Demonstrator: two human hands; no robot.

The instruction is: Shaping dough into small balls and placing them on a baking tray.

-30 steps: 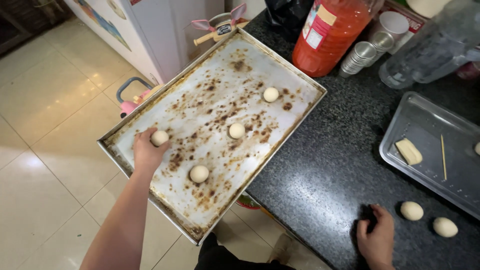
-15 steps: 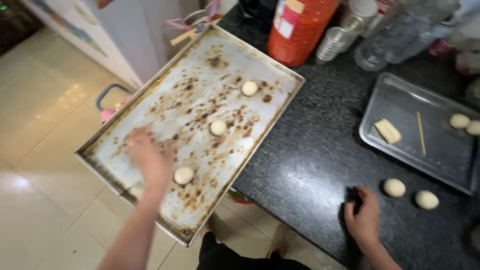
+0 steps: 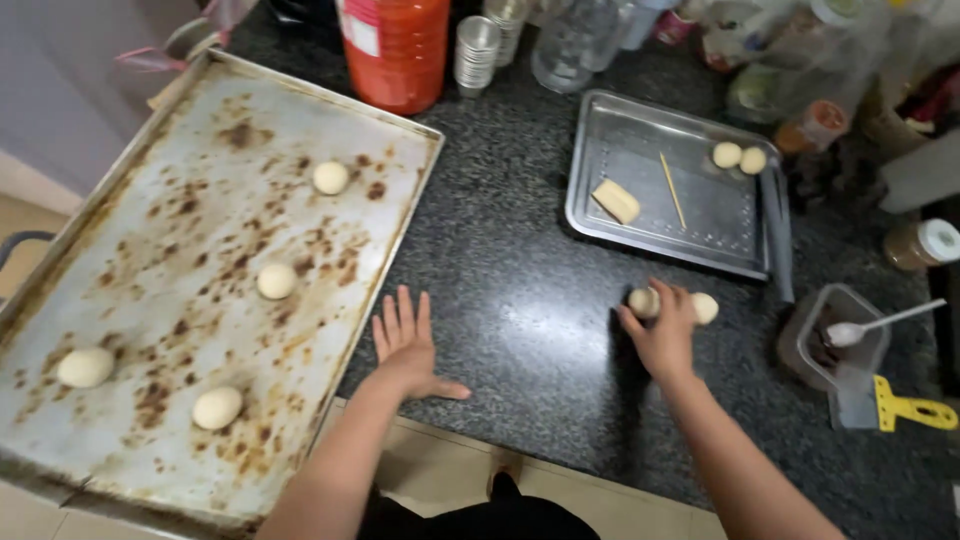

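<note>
Head camera: we see the right hand (image 3: pixel 662 332) closing its fingers around a dough ball (image 3: pixel 642 301) on the dark granite counter (image 3: pixel 520 300), a second ball (image 3: pixel 704 308) just beside it. The left hand (image 3: pixel 408 345) lies flat and empty, fingers spread, at the edge of a stained baking tray (image 3: pixel 180 200) bearing four dough balls.

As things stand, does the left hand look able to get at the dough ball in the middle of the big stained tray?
Probably yes. The left hand lies open and empty on the counter beside the big tray, and only bare tray surface and a low rim separate it from the middle dough ball.
</note>
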